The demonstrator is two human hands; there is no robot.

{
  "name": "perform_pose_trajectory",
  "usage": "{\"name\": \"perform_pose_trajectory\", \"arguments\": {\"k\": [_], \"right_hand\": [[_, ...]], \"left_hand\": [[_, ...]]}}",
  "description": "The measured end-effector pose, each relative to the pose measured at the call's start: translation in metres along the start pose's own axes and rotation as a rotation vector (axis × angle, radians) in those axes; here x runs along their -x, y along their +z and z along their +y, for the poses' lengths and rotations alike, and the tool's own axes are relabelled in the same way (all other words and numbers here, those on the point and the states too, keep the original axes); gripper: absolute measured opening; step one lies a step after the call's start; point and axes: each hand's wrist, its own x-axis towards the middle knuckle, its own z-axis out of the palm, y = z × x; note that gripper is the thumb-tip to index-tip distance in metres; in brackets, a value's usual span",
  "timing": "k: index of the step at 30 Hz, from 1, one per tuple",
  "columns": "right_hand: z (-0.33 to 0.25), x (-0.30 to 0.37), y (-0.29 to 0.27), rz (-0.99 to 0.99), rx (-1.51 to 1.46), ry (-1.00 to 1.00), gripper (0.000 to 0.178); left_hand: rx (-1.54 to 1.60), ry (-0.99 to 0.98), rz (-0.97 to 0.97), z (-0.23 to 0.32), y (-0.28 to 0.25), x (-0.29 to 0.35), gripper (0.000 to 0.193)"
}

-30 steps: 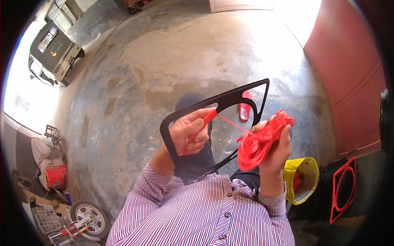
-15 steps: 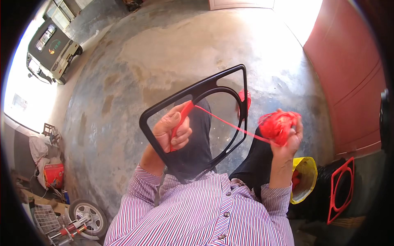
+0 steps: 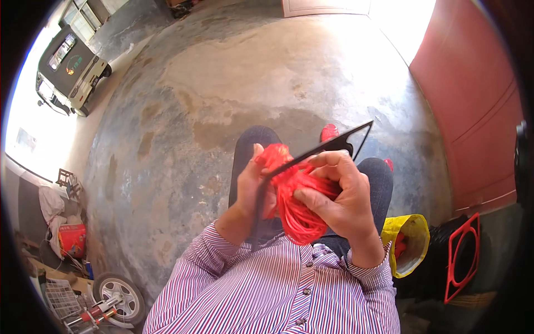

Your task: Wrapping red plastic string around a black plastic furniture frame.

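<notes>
A black frame (image 3: 328, 146), seen nearly edge-on, slants up to the right above my lap. My left hand (image 3: 250, 186) is closed at its near left side, its fingers partly hidden behind the frame and red cord. A loose bundle of thin red cord (image 3: 303, 214) hangs in loops across the middle of the frame. My right hand (image 3: 345, 195) pinches the bundle from the right, thumb in front and fingers over its top. Part of the red cord lies against the frame by my left thumb.
A yellow bag (image 3: 411, 245) with red stuff inside stands at my right, beside a red frame (image 3: 463, 259) leaning on black material. A wheel (image 3: 119, 298) lies low on the left. A three-wheeled vehicle (image 3: 69, 64) stands far left; a red door (image 3: 467, 106) is at right.
The black frame has turned from face-on to nearly edge-on. My right hand has brought the red cord bundle left, up against the frame and close to my left hand; the taut strand no longer shows.
</notes>
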Motion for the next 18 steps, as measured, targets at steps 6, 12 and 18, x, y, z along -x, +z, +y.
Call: {"name": "perform_pose_trajectory", "arguments": {"k": [6,12,18], "right_hand": [[0.026,0.004,0.005,0.123,-0.017,-0.086,0.028],[0.067,0.022,-0.019,0.351,-0.565,0.224,0.013],[0.076,0.017,0.002,-0.024,-1.081,0.644,0.045]], "left_hand": [[-0.442,-0.151,0.263,-0.004,0.012,0.008,0.051],[-0.113,-0.174,0.278,0.008,0.033,0.01,0.047],[0.004,-0.168,0.238,-0.01,0.027,0.011,0.041]]}}
